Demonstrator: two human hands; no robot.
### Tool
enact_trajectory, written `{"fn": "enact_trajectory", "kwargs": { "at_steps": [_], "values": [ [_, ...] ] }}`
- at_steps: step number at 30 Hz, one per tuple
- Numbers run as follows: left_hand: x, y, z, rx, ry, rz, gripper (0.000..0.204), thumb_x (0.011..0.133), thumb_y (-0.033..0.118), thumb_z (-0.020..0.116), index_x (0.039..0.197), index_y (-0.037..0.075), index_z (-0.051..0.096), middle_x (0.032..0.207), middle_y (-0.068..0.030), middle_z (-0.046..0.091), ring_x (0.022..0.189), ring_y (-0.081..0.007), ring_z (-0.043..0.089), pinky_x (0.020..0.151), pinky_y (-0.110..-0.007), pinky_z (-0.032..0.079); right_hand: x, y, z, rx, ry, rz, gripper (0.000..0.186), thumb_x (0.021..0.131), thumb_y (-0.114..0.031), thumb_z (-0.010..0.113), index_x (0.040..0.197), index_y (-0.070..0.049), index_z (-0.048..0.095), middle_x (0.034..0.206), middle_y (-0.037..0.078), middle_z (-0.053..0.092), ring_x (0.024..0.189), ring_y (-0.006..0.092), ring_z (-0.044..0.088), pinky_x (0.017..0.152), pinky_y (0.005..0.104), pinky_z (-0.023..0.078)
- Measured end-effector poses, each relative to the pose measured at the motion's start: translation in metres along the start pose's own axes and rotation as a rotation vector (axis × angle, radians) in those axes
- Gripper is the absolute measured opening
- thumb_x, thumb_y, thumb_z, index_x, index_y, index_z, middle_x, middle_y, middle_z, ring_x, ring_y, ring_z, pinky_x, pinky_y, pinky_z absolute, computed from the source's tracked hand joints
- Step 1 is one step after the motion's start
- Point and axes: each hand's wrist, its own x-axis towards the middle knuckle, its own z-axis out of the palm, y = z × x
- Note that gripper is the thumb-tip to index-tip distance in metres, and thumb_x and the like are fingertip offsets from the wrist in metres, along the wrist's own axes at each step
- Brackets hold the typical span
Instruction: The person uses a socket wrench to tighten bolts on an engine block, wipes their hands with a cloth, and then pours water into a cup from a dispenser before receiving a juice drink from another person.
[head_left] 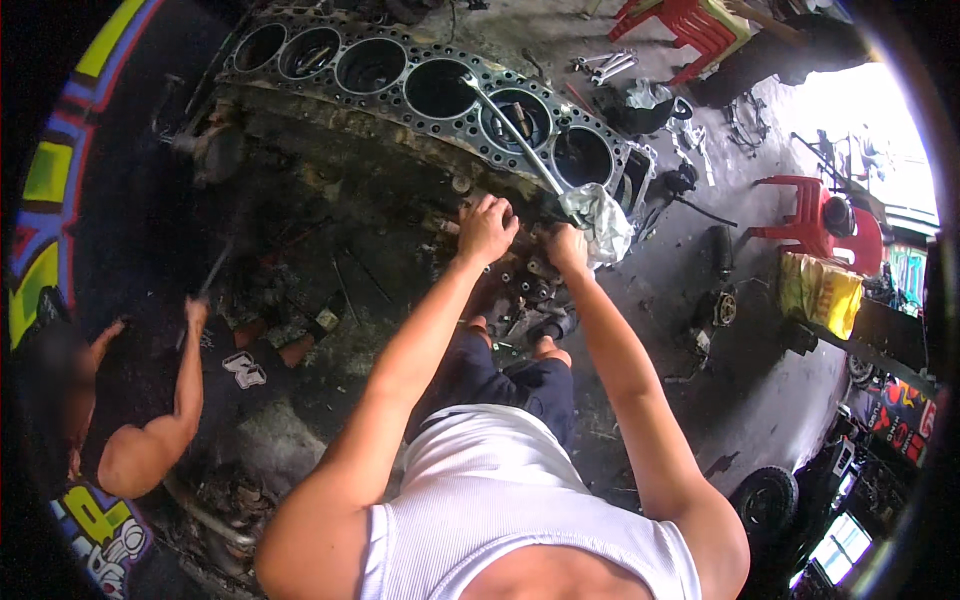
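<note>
A large engine block (440, 140) with a row of several open cylinder bores spans the upper middle. Both my forearms reach its lower side. The fingers of my left hand (487, 225) curl against dark metal there; what they grip is unclear. My right hand (563, 243), a little to the right, is closed beside a crumpled whitish rag (608, 228), its grip hidden. A long silver bar (515, 130) lies diagonally over the bores, its lower end at the rag. Small dark parts (537, 287) lie below my hands.
A co-worker (140, 440) at left holds a long bar (215, 270). Red chairs (795, 215) and a yellow sack (840, 300) stand at right, with a tire (765, 500) lower down. Wrenches (610, 65) lie above on the stained floor (720, 400).
</note>
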Motion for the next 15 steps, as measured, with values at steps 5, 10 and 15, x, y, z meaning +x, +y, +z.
{"fn": "enact_trajectory", "kwargs": {
  "at_steps": [5,10,15],
  "values": [
    [0.002,0.024,0.015,-0.045,-0.111,0.016,0.017,0.075,0.026,0.063,0.078,0.011,0.056,0.086,-0.0067,0.056,0.089,-0.0281,0.053,0.078,-0.045,0.038,0.028,0.058,0.009,0.657,-0.222,0.012,0.026,0.076,-0.021,0.062,0.098,-0.007,0.064,0.093,0.022,0.063,0.089,0.0361,0.061,0.077,0.0428,0.049],
    [0.001,0.015,0.024,0.089,-0.220,0.047,0.017,0.076,0.028,0.061,0.082,0.012,0.059,0.087,-0.0058,0.057,0.092,-0.0262,0.054,0.079,-0.044,0.037,-0.002,0.003,0.000,0.155,0.043,0.007,0.030,0.075,-0.024,0.063,0.100,-0.009,0.066,0.094,0.021,0.063,0.092,0.0344,0.061,0.080,0.0406,0.047],
    [0.014,0.027,0.041,0.120,-0.305,0.096,0.020,0.076,0.029,0.061,0.086,0.012,0.063,0.090,-0.0065,0.060,0.092,-0.0264,0.055,0.080,-0.044,0.037,0.013,0.052,0.016,0.596,0.043,0.073,0.026,0.075,-0.017,0.061,0.097,-0.005,0.066,0.086,0.013,0.065,0.080,0.0218,0.060,0.071,0.0316,0.047]
  ]
}}
